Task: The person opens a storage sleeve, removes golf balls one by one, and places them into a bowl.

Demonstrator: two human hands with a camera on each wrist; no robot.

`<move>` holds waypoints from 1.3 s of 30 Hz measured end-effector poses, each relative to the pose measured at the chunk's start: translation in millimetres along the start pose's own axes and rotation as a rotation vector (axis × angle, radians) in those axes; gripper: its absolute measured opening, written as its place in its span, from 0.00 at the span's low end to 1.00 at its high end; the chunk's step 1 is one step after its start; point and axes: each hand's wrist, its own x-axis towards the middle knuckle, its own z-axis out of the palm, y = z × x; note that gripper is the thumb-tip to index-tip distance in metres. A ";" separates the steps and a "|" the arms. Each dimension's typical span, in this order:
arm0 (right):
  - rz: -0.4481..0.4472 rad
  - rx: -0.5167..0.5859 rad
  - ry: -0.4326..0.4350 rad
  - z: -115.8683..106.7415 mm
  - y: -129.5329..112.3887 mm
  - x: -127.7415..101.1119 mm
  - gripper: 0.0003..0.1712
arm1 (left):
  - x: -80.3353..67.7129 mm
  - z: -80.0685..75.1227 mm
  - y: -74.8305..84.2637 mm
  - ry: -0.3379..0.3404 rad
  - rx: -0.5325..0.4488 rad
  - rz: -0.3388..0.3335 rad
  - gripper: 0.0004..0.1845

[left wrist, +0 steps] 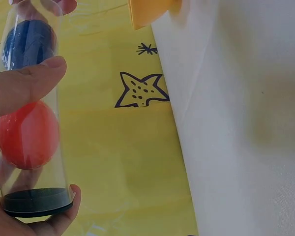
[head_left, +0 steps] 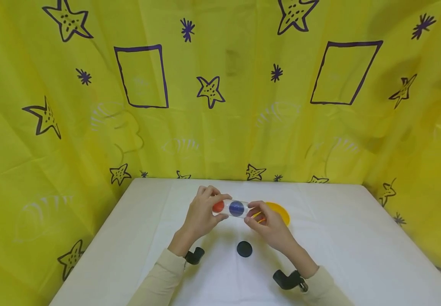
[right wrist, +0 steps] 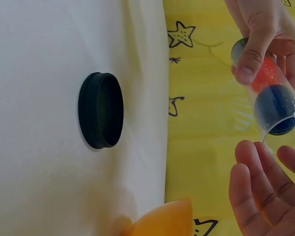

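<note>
A clear plastic tube point(head_left: 226, 213) lies sideways between both hands above the white table. Inside it are a red ball point(left wrist: 28, 135) and a dark blue ball point(head_left: 237, 208). A dark cap point(left wrist: 37, 200) closes the tube's left end, while the right end is uncapped. My left hand point(head_left: 200, 213) grips the tube around the red ball and capped end. At the uncapped end, the thumb and fingers of my right hand point(head_left: 270, 225) pinch the rim from two sides. A second dark round cap point(right wrist: 101, 110) rests on the table below, hollow side up.
A yellow dish point(head_left: 280, 212) is on the table behind my right hand. Black wrist-camera mounts point(head_left: 287, 279) hang at both wrists. Yellow curtains point(head_left: 220, 140) with drawn stars surround the white tabletop point(head_left: 339, 238) at the back and sides.
</note>
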 end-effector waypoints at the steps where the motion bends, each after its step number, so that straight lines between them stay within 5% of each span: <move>1: 0.001 0.003 0.005 1.3 0.2 -0.7 0.25 | -0.5 -0.2 -0.1 -0.001 0.003 0.003 0.25; 39: -0.016 0.020 0.006 -3.4 -0.3 -4.9 0.27 | 0.9 -5.0 5.6 0.054 0.051 0.081 0.24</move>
